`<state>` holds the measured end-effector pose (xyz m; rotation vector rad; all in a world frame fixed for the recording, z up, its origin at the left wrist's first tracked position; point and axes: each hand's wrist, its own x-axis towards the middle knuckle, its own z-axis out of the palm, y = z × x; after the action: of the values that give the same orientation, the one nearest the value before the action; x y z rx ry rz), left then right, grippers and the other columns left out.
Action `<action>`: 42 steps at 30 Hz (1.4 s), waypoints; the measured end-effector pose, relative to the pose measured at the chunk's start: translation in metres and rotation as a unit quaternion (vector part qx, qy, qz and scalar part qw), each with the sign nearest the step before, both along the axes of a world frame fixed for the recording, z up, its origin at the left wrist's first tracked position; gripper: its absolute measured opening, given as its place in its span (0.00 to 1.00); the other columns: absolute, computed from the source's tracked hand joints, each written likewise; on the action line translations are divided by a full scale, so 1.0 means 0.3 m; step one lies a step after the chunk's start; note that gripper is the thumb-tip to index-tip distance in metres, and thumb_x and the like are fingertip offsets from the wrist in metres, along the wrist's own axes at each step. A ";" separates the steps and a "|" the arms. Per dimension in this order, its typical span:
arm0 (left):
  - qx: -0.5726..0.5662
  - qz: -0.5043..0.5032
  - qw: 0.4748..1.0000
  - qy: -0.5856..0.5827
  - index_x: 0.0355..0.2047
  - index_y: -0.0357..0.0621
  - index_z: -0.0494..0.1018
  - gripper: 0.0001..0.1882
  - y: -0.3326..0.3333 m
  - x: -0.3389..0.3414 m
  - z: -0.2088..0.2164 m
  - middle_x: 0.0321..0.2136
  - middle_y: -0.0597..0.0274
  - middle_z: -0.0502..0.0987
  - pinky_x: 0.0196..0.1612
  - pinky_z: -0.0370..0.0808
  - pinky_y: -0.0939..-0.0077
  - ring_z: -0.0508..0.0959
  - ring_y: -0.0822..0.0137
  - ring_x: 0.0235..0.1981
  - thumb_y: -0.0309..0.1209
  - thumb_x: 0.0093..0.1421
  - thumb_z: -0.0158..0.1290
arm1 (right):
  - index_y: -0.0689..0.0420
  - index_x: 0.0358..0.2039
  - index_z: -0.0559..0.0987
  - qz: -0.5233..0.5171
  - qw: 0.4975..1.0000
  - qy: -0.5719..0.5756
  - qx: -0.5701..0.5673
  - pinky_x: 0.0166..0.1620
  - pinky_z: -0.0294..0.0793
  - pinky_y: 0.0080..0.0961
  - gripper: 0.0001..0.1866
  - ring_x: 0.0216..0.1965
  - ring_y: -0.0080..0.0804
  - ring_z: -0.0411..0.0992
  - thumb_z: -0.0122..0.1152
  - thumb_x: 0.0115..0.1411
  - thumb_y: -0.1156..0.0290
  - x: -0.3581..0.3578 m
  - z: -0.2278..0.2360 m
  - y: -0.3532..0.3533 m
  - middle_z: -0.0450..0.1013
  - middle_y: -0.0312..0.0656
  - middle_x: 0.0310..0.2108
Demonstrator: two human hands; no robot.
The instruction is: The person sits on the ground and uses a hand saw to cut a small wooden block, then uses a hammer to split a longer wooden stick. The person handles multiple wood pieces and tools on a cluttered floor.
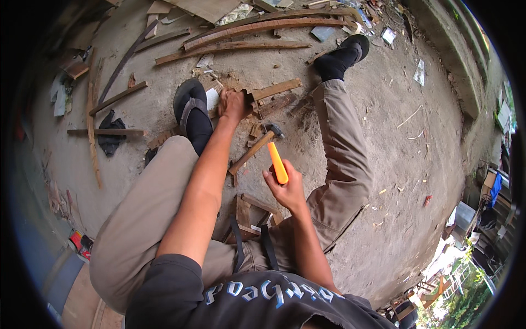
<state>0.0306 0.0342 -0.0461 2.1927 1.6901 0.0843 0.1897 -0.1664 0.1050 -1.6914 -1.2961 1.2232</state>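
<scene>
My right hand (287,186) is closed around the orange handle (278,164) of a handsaw. Its thin blade shows nearly edge-on and runs forward to a wooden piece (279,89) lying on the ground between my feet. Pressed on the left end of that wood is my left hand (234,105), its fingers curled round it and partly hidden. A hammer (253,152) with a wooden handle and dark head lies just left of the saw handle. Short wood offcuts (256,131) lie under and beside the hammer.
Long wooden strips (235,48) lie beyond my feet, with more sticks (118,132) and a black plastic bag (111,137) to the left. A small wooden frame (257,204) is close to my lap. A concrete ledge (446,60) borders the dirt floor at right.
</scene>
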 end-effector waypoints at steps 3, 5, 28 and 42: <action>-0.038 0.027 0.999 0.021 0.27 0.46 0.81 0.15 0.021 -0.001 -0.005 0.28 0.50 0.80 0.56 0.64 0.66 0.79 0.56 0.38 0.44 0.47 0.60 | 0.63 0.33 0.74 -0.031 0.998 0.031 0.047 0.30 0.71 0.28 0.12 0.22 0.38 0.73 0.65 0.57 0.68 0.010 -0.001 -0.004 0.73 0.47 0.23; 0.011 0.018 1.000 0.018 0.25 0.46 0.81 0.12 0.004 -0.010 -0.022 0.28 0.52 0.80 0.54 0.64 0.66 0.78 0.57 0.39 0.40 0.45 0.61 | 0.63 0.30 0.74 -0.032 0.999 -0.018 0.002 0.27 0.68 0.26 0.11 0.21 0.27 0.69 0.63 0.59 0.68 -0.009 -0.032 -0.032 0.71 0.41 0.20; -0.188 0.055 0.978 -0.067 0.69 0.44 0.45 0.49 -0.203 -0.104 0.138 0.70 0.52 0.41 0.70 0.41 0.55 0.42 0.54 0.71 0.45 0.53 0.58 | 0.69 0.26 0.75 -0.083 0.977 -0.184 0.062 0.27 0.69 0.36 0.23 0.19 0.38 0.72 0.62 0.58 0.56 -0.169 0.018 0.074 0.71 0.54 0.17; 0.068 0.042 0.995 -0.061 0.48 0.41 0.69 0.27 -0.236 -0.110 0.061 0.52 0.50 0.68 0.65 0.54 0.55 0.65 0.52 0.58 0.33 0.47 0.60 | 0.67 0.27 0.77 -0.068 0.990 -0.115 0.043 0.28 0.68 0.39 0.17 0.22 0.47 0.74 0.60 0.59 0.62 -0.142 0.090 -0.014 0.71 0.58 0.19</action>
<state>-0.0025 -0.0365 -0.0280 2.1610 1.7539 0.3582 0.1469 -0.1707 0.1319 -1.8671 -1.3212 0.9006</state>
